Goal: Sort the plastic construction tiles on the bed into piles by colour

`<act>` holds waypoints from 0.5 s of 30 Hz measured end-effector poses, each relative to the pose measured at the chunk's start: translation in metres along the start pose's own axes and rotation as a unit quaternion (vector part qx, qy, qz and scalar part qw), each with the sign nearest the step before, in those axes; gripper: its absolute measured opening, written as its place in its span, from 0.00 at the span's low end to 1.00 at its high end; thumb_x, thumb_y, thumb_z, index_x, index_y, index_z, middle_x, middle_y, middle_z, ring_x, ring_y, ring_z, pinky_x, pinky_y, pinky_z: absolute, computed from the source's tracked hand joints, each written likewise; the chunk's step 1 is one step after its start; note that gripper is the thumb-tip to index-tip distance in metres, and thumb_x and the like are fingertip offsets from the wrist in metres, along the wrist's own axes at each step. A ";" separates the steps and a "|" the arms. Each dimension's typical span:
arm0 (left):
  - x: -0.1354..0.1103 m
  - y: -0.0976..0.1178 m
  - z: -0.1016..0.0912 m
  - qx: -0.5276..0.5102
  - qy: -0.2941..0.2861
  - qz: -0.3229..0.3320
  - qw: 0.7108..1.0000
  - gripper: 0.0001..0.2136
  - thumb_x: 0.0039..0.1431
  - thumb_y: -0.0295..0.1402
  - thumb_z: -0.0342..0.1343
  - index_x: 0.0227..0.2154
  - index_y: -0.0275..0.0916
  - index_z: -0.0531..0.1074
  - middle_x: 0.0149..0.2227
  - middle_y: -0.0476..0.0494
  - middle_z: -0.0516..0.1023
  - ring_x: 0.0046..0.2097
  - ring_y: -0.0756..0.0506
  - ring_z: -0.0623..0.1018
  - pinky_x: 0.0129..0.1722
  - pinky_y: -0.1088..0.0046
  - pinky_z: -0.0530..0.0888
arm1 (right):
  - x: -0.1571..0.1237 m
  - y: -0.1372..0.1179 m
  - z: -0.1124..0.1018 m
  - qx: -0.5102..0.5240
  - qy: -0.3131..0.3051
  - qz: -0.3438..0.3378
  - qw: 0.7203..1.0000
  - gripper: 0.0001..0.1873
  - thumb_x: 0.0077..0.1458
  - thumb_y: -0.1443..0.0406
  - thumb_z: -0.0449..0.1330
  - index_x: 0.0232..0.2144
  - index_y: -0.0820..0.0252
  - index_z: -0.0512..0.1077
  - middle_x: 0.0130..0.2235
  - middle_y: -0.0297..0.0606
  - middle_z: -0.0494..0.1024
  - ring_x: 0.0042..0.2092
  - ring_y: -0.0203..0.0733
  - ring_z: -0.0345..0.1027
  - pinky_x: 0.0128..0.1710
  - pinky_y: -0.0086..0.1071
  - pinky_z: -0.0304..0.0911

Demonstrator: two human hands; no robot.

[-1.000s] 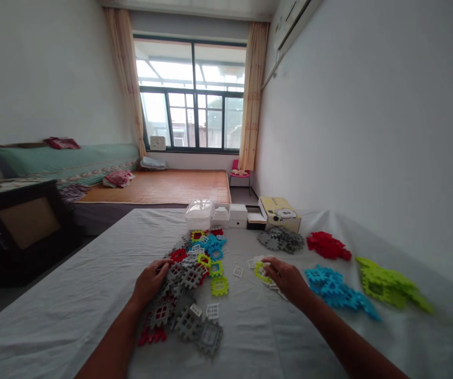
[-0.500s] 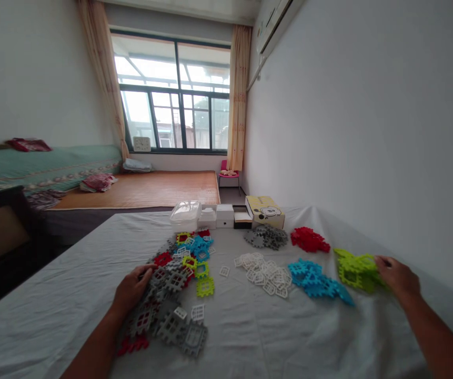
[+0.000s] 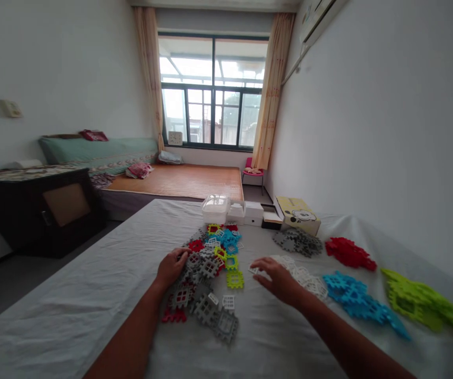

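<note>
My left hand [image 3: 172,268] rests at the left edge of a mixed heap of plastic building pieces, its fingers curled against the grey pieces [image 3: 194,268]; whatever is between the fingertips is hidden. My right hand [image 3: 277,279] hovers low over the cloth with thumb and fingers apart. A small white window-shaped piece [image 3: 253,270] lies at its fingertips. Behind this hand and partly covered by it is a pile of white window pieces [image 3: 309,280]. In the heap, blue pieces [image 3: 226,239], lime-green pieces [image 3: 234,279] and red pieces [image 3: 174,316] mix with the grey.
Sorted piles lie to the right: dark grey [image 3: 297,242], red [image 3: 350,253], blue [image 3: 362,300] and lime green [image 3: 419,300]. A clear plastic box [image 3: 215,209], small white boxes [image 3: 253,213] and a yellow carton [image 3: 299,213] stand along the far table edge.
My right hand has left the lime-green pile and moved left to the lone white window piece. My left hand stays at the heap. The view has turned left.
</note>
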State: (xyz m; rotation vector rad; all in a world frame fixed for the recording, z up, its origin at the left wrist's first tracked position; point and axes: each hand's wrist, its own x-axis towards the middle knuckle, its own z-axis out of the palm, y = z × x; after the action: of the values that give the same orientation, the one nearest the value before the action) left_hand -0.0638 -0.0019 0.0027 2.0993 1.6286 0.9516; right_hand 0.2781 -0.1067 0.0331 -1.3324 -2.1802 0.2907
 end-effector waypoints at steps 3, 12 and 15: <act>-0.001 0.000 0.000 -0.006 0.002 -0.001 1.000 0.17 0.54 0.41 0.44 0.38 0.42 0.75 0.42 0.47 0.78 0.44 0.45 0.75 0.44 0.72 0.69 | 0.018 -0.026 0.039 -0.020 -0.041 -0.047 0.998 0.18 0.50 0.58 0.59 0.44 0.54 0.70 0.49 0.40 0.71 0.50 0.44 0.62 0.50 0.38 0.60; 0.000 -0.001 0.001 -0.007 0.002 0.000 1.000 0.17 0.55 0.41 0.43 0.38 0.41 0.74 0.42 0.45 0.77 0.44 0.45 0.74 0.45 0.72 0.68 | 0.007 -0.021 0.041 -0.128 0.018 -0.053 0.990 0.13 0.61 0.63 0.47 0.41 0.55 0.71 0.41 0.38 0.76 0.43 0.41 0.67 0.47 0.37 0.61; 0.000 0.000 0.000 -0.006 -0.001 0.003 1.000 0.17 0.55 0.41 0.43 0.38 0.42 0.74 0.42 0.46 0.78 0.45 0.44 0.74 0.45 0.71 0.68 | -0.003 -0.016 0.026 -0.134 0.032 0.003 0.990 0.15 0.61 0.61 0.45 0.35 0.55 0.72 0.35 0.38 0.76 0.39 0.41 0.68 0.42 0.34 0.63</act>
State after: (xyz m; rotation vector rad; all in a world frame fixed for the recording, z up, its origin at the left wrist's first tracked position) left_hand -0.0637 -0.0017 0.0030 2.0972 1.6120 0.9602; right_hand 0.2521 -0.1144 0.0178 -1.4685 -2.2192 -0.0457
